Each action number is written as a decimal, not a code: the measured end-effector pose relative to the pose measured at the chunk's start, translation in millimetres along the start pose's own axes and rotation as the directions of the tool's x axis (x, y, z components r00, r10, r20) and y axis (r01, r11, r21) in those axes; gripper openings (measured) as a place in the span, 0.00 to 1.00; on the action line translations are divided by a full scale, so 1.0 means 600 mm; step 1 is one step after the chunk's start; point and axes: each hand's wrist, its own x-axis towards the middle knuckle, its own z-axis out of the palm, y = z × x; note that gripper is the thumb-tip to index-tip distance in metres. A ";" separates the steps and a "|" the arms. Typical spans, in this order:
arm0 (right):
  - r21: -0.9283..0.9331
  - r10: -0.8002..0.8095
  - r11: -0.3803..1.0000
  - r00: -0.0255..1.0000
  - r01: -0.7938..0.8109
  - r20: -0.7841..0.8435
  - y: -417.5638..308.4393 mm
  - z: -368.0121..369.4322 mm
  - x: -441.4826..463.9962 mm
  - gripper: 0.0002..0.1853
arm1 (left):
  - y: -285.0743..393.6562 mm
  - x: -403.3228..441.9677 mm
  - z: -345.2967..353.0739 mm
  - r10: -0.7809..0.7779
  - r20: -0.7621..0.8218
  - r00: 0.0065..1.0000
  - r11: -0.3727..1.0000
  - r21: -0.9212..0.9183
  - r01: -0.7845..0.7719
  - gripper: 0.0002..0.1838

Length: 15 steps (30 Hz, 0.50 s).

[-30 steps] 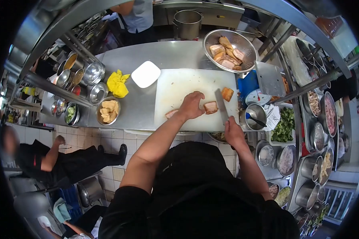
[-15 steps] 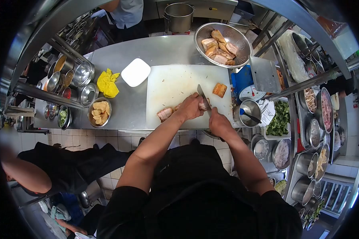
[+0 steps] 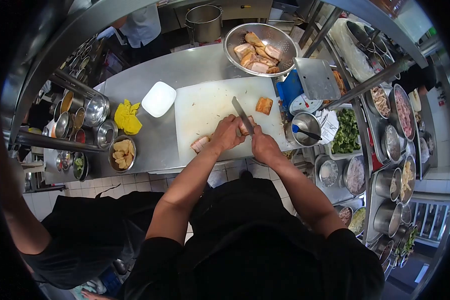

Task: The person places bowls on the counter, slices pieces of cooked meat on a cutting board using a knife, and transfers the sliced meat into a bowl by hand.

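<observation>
My right hand is wrapped round the handle of a kitchen knife, its blade pointing away from me and slightly left. The blade lies at a strip of cooked pork belly on the white cutting board. My left hand is closed over the middle of that meat, fingers bent close to the blade, hiding part of the strip. Past the knife, to the right, lies a separate browned piece of pork. Small crumbs dot the board.
A steel colander of meat pieces stands behind the board. Left are a white dish, a yellow cloth and a bowl of tan chunks. Right are a steel pot and a scale. Another person's arm is near left.
The view has shifted, so the board and bowls appear further left. The knife stays at the pork under my left hand. The person on the left appears closer to me.
</observation>
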 end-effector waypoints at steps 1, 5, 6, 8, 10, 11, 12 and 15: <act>-0.004 -0.007 1.000 1.000 0.007 0.018 -0.006 0.000 0.004 0.20 | 0.001 0.000 0.001 -0.027 0.014 1.000 0.999 -0.022 0.028 0.25; -0.030 -0.014 0.999 0.997 0.016 0.071 -0.003 -0.004 -0.007 0.19 | -0.003 0.002 0.005 -0.091 0.058 0.994 0.988 -0.119 0.098 0.22; -0.024 -0.012 1.000 0.998 0.014 0.067 -0.001 -0.010 -0.016 0.19 | -0.006 0.003 0.006 -0.086 0.062 0.994 0.989 -0.116 0.093 0.22; -0.099 0.014 0.995 0.987 0.002 0.162 0.002 -0.025 -0.039 0.18 | -0.012 0.003 0.012 -0.098 0.068 0.993 0.981 -0.160 0.108 0.22; -0.051 0.012 0.999 0.992 -0.006 0.126 0.016 0.007 -0.016 0.17 | -0.022 0.005 0.018 -0.089 0.077 0.993 0.980 -0.172 0.101 0.22; -0.007 0.009 1.000 0.996 -0.009 0.094 0.023 0.028 -0.002 0.17 | -0.025 0.005 0.019 -0.083 0.082 0.993 0.978 -0.185 0.097 0.22; -0.006 0.009 1.000 0.996 -0.009 0.087 0.026 0.044 0.014 0.17 | -0.025 0.007 0.017 -0.078 0.081 0.994 0.979 -0.183 0.091 0.22; 0.067 -0.025 0.997 1.000 0.025 0.005 0.025 0.058 0.033 0.16 | -0.022 0.003 0.013 -0.068 0.086 0.994 0.977 -0.196 0.084 0.21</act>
